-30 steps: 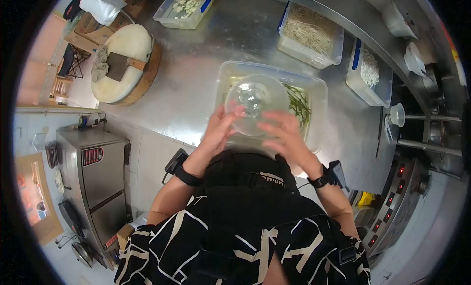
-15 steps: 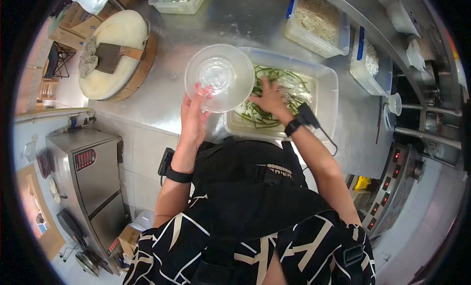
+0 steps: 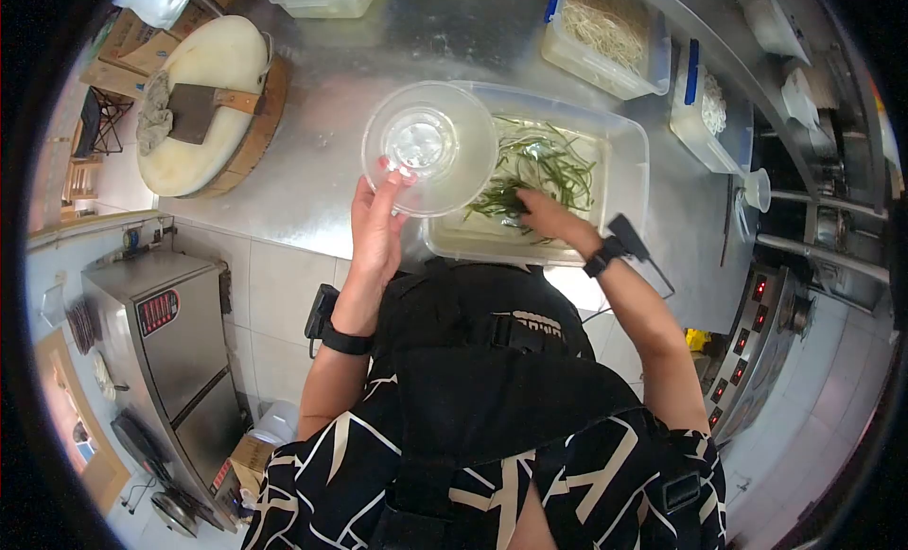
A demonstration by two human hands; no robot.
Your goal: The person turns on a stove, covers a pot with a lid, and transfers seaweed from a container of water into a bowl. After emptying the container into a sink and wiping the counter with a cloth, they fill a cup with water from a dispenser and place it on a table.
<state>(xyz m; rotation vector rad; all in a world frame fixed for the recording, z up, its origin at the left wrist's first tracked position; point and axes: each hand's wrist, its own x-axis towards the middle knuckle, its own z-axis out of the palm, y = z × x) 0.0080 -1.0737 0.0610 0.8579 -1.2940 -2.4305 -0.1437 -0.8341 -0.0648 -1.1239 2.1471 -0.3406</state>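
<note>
A round clear plastic bowl [image 3: 437, 143] is tilted in my left hand [image 3: 376, 230], thumb over the wall and fingers beneath. It overlaps the left side of a wide translucent tub [image 3: 628, 186]. Long thin green vegetable strips [image 3: 558, 172] lie wet in the tub, seemingly in shallow liquid. My right hand [image 3: 558, 221] reaches into the tub from the front right. Its fingers are bunched around a darker clump of the strips near the bowl; the fingertips are partly hidden among them.
A cleaver [image 3: 197, 113] and a grey cloth [image 3: 154, 115] rest on a thick round chopping block [image 3: 222, 63] at left. Behind the tub stand a container of pale shreds [image 3: 605, 39] and another of white pieces [image 3: 709, 105]. A third container [image 3: 331, 0] sits at the back.
My right hand has drawn nearer to me and a little right, its spread fingers now closed on a clump of strips. The bowl has stayed almost in place.
</note>
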